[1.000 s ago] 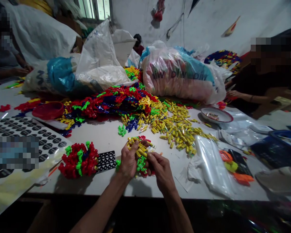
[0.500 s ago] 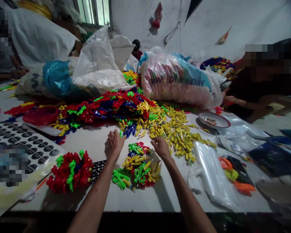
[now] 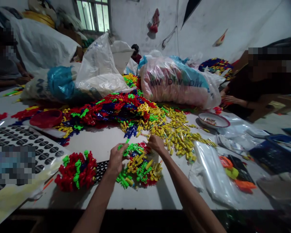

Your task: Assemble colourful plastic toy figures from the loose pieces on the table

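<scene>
A heap of small plastic toy figures (image 3: pixel 140 168) in green, yellow and red lies on the table in front of me, with yellow tube-like pieces among them. My left hand (image 3: pixel 115 160) is at the heap's left side, its fingers closed around a green plastic figure (image 3: pixel 127 141). Just beyond the heap's upper right edge, my right hand (image 3: pixel 156 144) has its fingers curled; whatever is in them is hidden. Close to it spread many yellow tube pieces (image 3: pixel 177 129). A second cluster of mostly red figures (image 3: pixel 76 171) sits left of my left forearm.
A large mound of figures (image 3: pixel 106 106) lies behind, with stuffed plastic sacks (image 3: pixel 179 82) beyond. At left are a red bowl (image 3: pixel 46 118) and a sticker sheet (image 3: pixel 21 139); at right, clear bags (image 3: pixel 213 174) and a plate (image 3: pixel 214 120). People sit at both sides.
My left hand has come down and nearer to the small heap, with a green figure at its fingers. My right hand has moved slightly left, its fingers more curled. The view has shifted a little.
</scene>
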Demonstrator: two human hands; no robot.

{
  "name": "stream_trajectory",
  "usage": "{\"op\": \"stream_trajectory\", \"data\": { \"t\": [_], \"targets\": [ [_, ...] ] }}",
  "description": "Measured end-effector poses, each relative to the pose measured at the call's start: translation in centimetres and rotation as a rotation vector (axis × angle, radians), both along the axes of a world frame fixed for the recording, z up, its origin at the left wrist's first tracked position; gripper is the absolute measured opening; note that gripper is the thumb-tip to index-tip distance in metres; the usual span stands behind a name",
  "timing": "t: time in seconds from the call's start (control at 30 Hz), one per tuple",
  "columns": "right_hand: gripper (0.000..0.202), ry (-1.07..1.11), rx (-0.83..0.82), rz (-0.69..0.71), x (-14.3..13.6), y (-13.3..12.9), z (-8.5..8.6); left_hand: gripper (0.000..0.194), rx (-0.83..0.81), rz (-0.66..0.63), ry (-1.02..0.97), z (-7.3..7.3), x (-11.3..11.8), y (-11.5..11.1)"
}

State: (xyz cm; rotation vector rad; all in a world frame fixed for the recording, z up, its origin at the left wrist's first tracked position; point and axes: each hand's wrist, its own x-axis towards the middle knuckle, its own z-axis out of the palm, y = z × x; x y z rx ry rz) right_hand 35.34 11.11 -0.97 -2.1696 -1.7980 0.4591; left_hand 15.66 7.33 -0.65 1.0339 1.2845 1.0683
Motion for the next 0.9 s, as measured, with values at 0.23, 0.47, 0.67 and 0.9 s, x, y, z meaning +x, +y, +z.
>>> {"op": "stream_trajectory", "data": {
  "t": [0.23,0.47,0.67,0.9],
  "targets": [
    [0.010,1.307,0.016,-0.022,-3.0,-8.1,3.9,0.030,-0.239,-0.325,-0.431,2.8,-0.6,-5.0],
    [0.018,1.640,-0.149,-0.030,-3.9,-11.3,2.4,0.029,-0.237,-0.398,-0.495,3.0,-0.6,-6.3],
    [0.022,1.645,-0.182,0.023,-3.7,-12.0,2.2,0.028,-0.229,-0.544,-0.496,2.9,-0.7,-6.4],
    [0.023,1.698,-0.206,0.083,-3.7,-12.5,1.7,0.026,-0.200,-0.592,-0.527,2.2,-0.6,-6.8]
  ]
}}
